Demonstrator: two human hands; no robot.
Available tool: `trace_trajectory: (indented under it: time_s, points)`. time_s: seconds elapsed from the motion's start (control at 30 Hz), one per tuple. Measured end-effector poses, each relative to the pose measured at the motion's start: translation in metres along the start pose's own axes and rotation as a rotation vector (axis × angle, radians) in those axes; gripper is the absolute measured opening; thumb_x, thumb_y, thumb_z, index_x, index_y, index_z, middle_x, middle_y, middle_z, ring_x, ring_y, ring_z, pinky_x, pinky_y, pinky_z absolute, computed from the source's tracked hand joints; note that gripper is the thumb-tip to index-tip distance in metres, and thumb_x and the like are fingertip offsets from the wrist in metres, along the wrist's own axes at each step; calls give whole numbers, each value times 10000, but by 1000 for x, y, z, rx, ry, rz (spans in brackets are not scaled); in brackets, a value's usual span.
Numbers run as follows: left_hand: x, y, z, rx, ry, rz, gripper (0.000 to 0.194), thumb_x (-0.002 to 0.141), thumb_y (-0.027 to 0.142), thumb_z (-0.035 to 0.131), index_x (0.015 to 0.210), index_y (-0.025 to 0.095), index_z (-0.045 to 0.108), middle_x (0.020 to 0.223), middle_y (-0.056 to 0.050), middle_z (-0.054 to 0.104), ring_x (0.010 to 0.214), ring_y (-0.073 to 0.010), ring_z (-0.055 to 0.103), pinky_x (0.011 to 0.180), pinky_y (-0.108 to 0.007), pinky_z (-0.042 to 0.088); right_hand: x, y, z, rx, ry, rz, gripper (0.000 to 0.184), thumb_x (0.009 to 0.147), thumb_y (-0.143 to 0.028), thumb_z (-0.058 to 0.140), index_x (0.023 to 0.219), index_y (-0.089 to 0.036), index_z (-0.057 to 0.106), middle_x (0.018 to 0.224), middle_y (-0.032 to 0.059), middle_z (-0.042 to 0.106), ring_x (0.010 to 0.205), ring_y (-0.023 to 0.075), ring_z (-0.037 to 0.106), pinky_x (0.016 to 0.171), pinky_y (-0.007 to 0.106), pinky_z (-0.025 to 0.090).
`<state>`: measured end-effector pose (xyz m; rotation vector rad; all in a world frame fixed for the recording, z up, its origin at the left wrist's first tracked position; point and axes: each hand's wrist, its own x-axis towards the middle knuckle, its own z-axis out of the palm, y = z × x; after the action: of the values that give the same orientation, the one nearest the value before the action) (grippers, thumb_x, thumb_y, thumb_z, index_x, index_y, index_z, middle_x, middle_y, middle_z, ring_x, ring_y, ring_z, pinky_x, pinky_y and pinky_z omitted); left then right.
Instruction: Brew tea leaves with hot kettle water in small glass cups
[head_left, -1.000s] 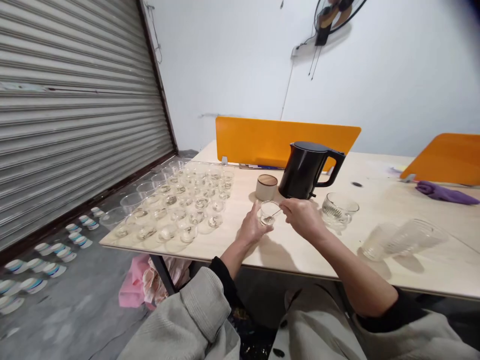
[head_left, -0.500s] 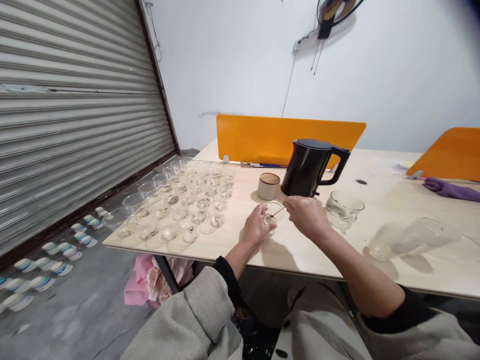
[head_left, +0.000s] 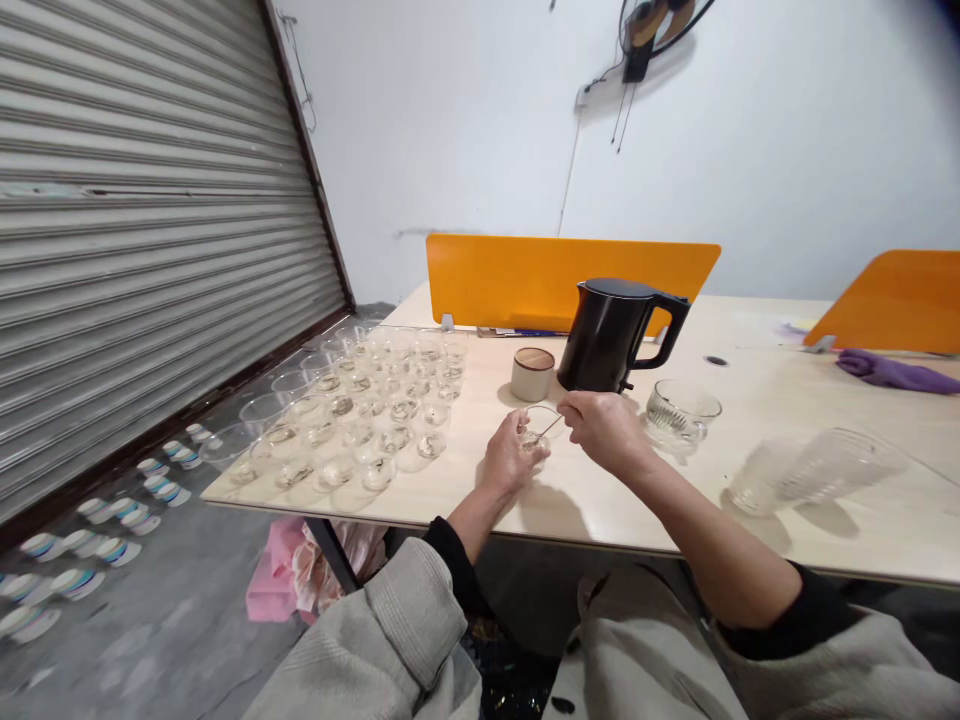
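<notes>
My left hand (head_left: 513,455) is closed around a small clear plastic cup (head_left: 546,421) at the front of the table, tilting it a little. Pinched in my right hand (head_left: 606,428) is a thin stick-like stirrer (head_left: 551,426), its lower end inside the cup. Some liquid seems to lie at the bottom; what else is in there is too small to tell. Just behind the cup stands a pale canister (head_left: 533,381) with a wooden lid. A black electric kettle (head_left: 611,335) is behind my right hand, and a ribbed glass cup (head_left: 681,412) stands to its right.
Many clear cups (head_left: 379,470) with dark bits in them crowd the left of the table (head_left: 480,500). At the right lie stacked clear cups (head_left: 844,465) on their side and a purple cloth (head_left: 896,372). An orange divider (head_left: 502,280) runs behind the kettle.
The whole view has shifted slightly. Both hands keep the same grip, with the stirrer still in the cup and its angle barely changed.
</notes>
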<state>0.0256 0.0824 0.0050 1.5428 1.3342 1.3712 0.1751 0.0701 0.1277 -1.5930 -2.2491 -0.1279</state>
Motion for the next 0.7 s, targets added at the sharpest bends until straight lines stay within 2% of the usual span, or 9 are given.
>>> trace_trajectory:
  time_s: [0.1,0.23,0.37,0.47,0.6,0.7]
  points:
    - [1,-1,1,-38,8,-41,719,682,82,858,1321,230,563,1318,-97,678,1150,-231,675,1040,-400,517,-1,2,-2,26,20,21,267,950,-192,512,830,-203,751,727,49,750,709,190,695,614,262,381]
    - [3,-4,2,-47,11,-38,726,690,76,844,1340,217,551,1346,-125,665,1173,-236,665,1069,-425,506,-4,12,-10,198,90,72,238,929,-198,531,870,-207,762,687,20,732,635,166,700,630,250,441]
    - [2,-11,1,-84,-3,2,811,682,78,838,1413,216,517,1411,-136,624,1295,-249,613,1145,-428,454,-13,31,-25,390,210,110,217,934,-265,554,884,-207,757,684,6,724,576,155,702,632,253,498]
    - [-1,-18,-2,-49,-12,24,849,673,92,829,1451,194,505,1431,-144,611,1324,-271,594,1162,-430,440,-22,48,-36,466,330,183,215,937,-351,584,915,-222,754,722,19,737,603,181,719,656,285,545]
    - [-6,-23,-4,27,1,35,745,709,66,756,1416,189,555,1363,-110,660,1269,-253,625,1123,-384,472,-35,73,-52,386,464,291,269,969,-441,563,971,-252,755,788,52,751,708,232,746,748,359,577]
    - [-9,-21,-3,63,17,34,696,729,60,738,1392,192,574,1318,-100,681,1212,-236,649,1087,-360,486,-41,95,-62,238,387,326,339,981,-494,542,1112,-268,759,811,87,749,822,299,748,750,406,565]
